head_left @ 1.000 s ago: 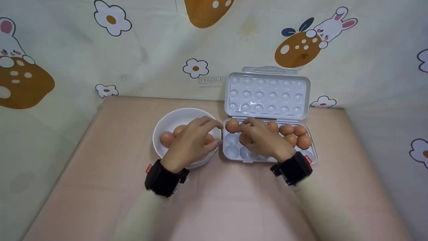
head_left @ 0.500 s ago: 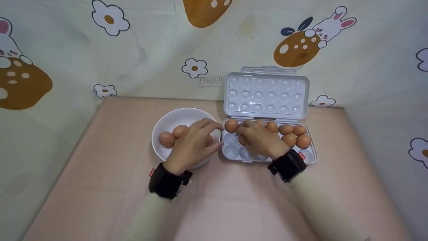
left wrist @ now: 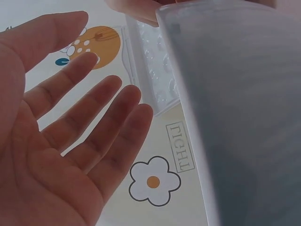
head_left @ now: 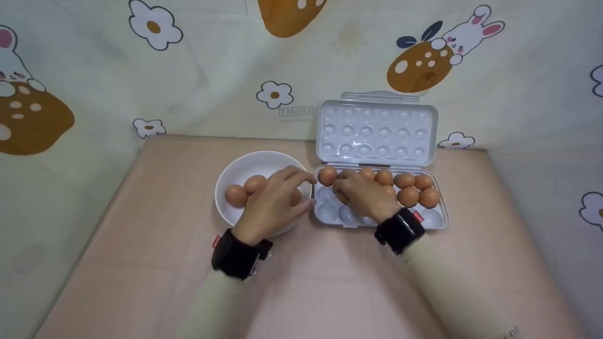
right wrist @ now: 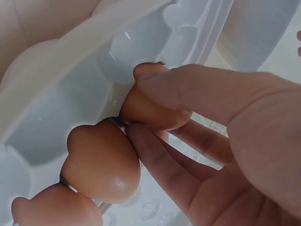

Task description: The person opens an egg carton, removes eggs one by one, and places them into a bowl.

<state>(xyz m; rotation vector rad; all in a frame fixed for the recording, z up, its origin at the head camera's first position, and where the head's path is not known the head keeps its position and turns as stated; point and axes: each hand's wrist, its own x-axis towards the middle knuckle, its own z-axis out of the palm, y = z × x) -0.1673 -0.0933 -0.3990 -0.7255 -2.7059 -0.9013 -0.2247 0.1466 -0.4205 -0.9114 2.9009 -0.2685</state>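
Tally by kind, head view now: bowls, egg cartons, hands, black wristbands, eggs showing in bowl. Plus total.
Bowl: 1
Egg carton: 1
Hands: 2 (left hand, right hand)
Black wristbands: 2
Eggs showing in bowl: 3 (the left hand may hide more)
Total: 9

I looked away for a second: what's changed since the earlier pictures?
The right hand has edged slightly left. It pinches an egg at the box; when it took hold, I can't tell. The left hand stays over the bowl; the box and other visible eggs haven't visibly moved.
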